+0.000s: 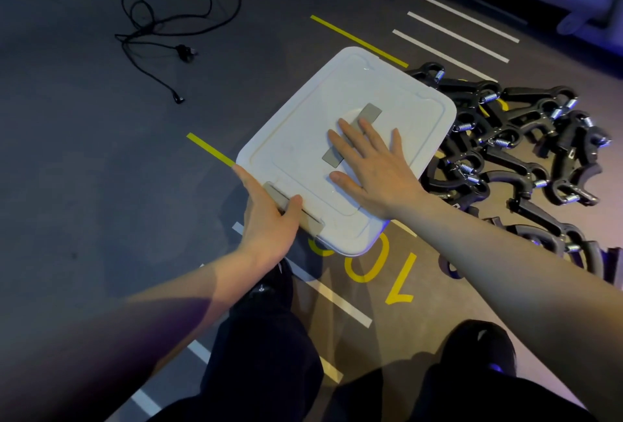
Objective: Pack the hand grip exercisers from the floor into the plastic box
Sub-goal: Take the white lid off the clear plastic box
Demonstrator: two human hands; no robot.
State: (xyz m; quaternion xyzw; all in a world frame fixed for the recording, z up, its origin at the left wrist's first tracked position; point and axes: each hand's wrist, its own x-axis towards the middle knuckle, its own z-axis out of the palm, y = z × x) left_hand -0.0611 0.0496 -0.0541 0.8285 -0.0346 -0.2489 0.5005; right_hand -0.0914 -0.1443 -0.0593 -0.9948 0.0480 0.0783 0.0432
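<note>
Exercisers [526,151] lie piled at right, touching the closed box [303,138]. Left hand [266,222] grips its latch [293,209]; right hand [374,165] presses flat on the lid [397,94]. A hard pull may slide the box into the pile.

White plastic box [293,138] on the dark floor [84,158], lid closed, grey handle [352,135] across the top. Right hand [374,165] flat on the lid, fingers [347,130] spread over the handle. Left hand [266,219] at the near edge, thumb over the grey latch [312,219]. Heap of black hand grip exercisers [526,151] with metal springs just beside the box, on its right. Black cable [161,27] lying loose further away, upper left. Yellow and white lines [455,35] painted on the floor.
</note>
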